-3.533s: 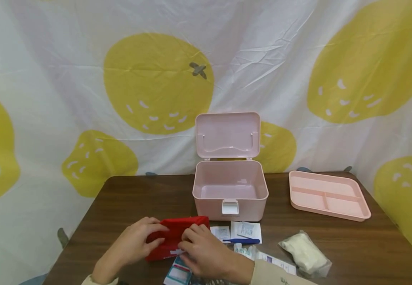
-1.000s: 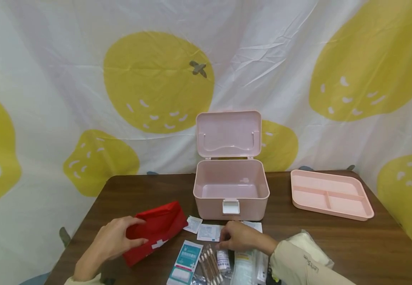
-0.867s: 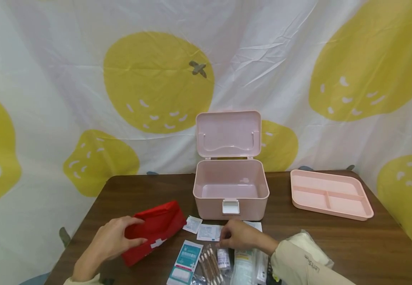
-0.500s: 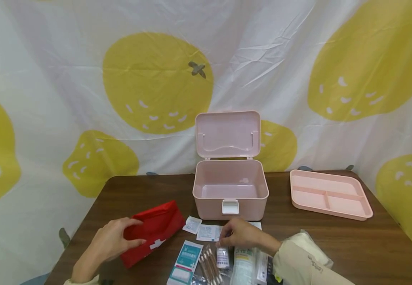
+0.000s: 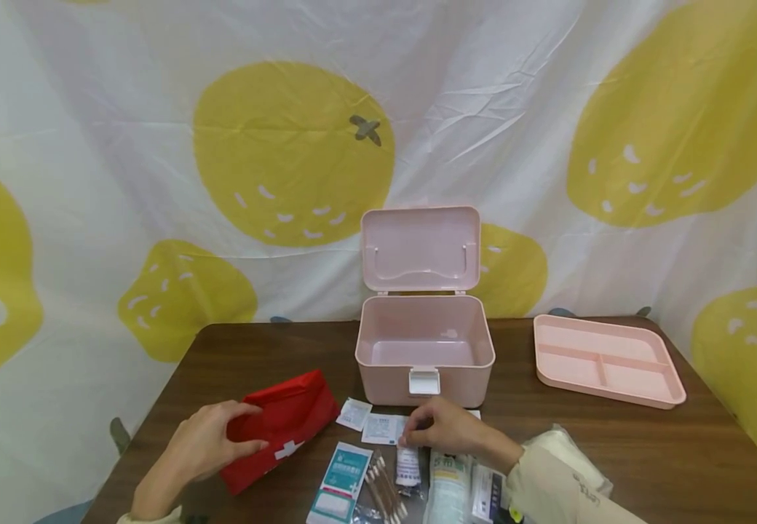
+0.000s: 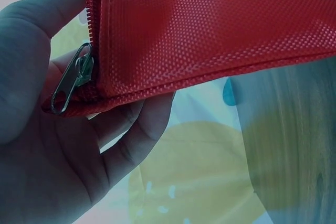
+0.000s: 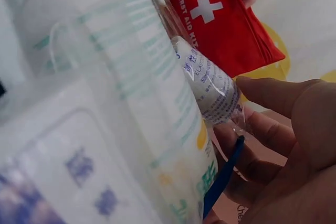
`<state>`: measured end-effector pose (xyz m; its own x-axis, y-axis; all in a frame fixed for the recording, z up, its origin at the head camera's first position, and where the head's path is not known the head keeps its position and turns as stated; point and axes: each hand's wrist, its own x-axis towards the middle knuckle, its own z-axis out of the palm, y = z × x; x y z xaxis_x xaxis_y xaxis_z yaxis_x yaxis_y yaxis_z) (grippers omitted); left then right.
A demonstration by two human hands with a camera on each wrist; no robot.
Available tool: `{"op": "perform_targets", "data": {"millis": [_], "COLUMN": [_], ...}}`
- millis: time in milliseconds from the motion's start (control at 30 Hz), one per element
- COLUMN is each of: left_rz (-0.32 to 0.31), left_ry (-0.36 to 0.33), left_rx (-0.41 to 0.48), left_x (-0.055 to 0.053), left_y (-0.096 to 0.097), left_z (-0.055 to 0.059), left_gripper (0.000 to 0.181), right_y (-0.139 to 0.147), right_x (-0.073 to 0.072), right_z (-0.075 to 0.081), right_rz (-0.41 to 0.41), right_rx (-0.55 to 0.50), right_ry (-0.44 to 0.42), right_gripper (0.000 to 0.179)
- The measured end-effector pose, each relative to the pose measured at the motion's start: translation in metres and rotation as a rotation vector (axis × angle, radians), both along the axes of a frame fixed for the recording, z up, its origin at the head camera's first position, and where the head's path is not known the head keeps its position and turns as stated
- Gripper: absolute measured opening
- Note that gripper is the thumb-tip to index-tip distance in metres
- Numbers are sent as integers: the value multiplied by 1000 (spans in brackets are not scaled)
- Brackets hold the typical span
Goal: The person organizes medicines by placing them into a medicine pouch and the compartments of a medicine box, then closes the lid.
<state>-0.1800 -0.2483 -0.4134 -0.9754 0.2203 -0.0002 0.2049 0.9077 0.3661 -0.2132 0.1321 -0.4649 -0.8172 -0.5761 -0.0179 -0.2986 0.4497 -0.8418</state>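
Note:
My left hand (image 5: 204,440) grips the left end of a red first aid pouch (image 5: 290,415) with a white cross. In the left wrist view the pouch's zipper pull (image 6: 73,80) lies by my palm. My right hand (image 5: 447,429) pinches the wrapper end of a small elastic bandage roll (image 7: 212,87) in clear plastic. A blue tool (image 7: 226,174), probably tweezers, lies under my right fingers in the right wrist view. Around the roll lie bagged cotton swabs (image 5: 383,491), a larger wrapped roll (image 5: 448,487), a teal-and-white packet (image 5: 341,480) and small white sachets (image 5: 381,429).
Behind the supplies stands a pink box (image 5: 424,386) with its lid (image 5: 421,247) raised. A pink divided tray (image 5: 608,360) lies at the back right. Near my right forearm sit a bagged cream bundle (image 5: 571,455) and a white box (image 5: 485,495). A lemon-print cloth hangs behind the table.
Since the earliest frame, my right hand has left the pouch and taken the bandage roll's wrapper; the pouch has shifted left. Lately the right hand and roll have edged slightly toward the box.

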Motion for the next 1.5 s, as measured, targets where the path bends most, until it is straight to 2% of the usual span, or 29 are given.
{"op": "perform_targets", "data": {"millis": [100, 300, 467, 667, 767, 1033, 1200, 1367, 1500], "left_rz": [-3, 2, 15, 34, 37, 2, 7, 2, 8], "left_ry": [1, -10, -37, -51, -54, -42, -50, -43, -39], "left_rx": [4, 10, 26, 32, 38, 50, 57, 53, 48], "left_x": [1, 1, 0, 0, 0, 0, 1, 2, 3], "left_y": [0, 0, 0, 1, 1, 1, 2, 3, 4], "left_z": [0, 0, 1, 0, 1, 1, 1, 1, 0], "left_gripper": [52, 53, 54, 54, 54, 56, 56, 54, 53], "right_y": [-1, -3, -2, -3, -4, -7, -12, -19, -22], "right_x": [1, 3, 6, 13, 15, 18, 18, 19, 18], "right_z": [-2, -3, 1, 9, 12, 16, 22, 30, 33], "right_rz": [-11, 5, -14, -44, -45, -61, -76, -85, -95], "right_rx": [-1, -33, -17, 39, 39, 9, -40, -177, -282], "right_ry": [10, 107, 169, 289, 297, 166, 104, -76, -216], "right_gripper": [10, 10, 9, 11, 12, 11, 11, 14, 24]}}
